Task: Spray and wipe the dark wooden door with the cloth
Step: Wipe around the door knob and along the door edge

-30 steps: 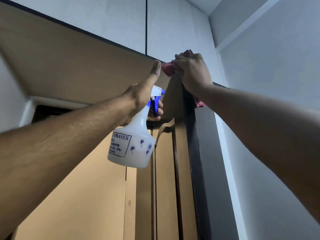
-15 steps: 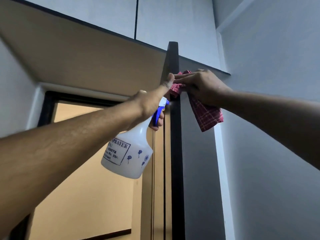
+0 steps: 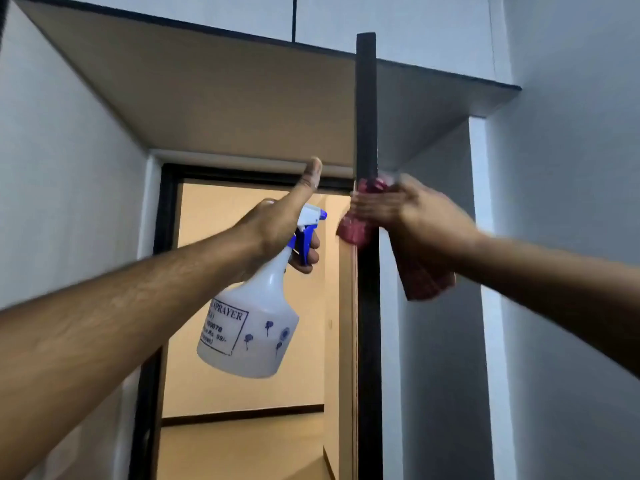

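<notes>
The dark wooden door stands open, seen edge-on as a tall dark strip in the middle of the view. My right hand grips a red checked cloth and presses it around the door's edge at about mid height of the view; more cloth hangs below the hand. My left hand holds a white spray bottle by its neck, fingers on the blue trigger, thumb raised. The bottle hangs just left of the door edge, not touching it.
A beige overhead panel spans above the doorway. A dark door frame stands at the left, with a lit beige hallway behind it. Pale walls close in on both sides, the right one close to the door.
My right hand has slid the cloth down the door edge from the top corner. The view has tilted downward, and the bottle sits lower in the picture.
</notes>
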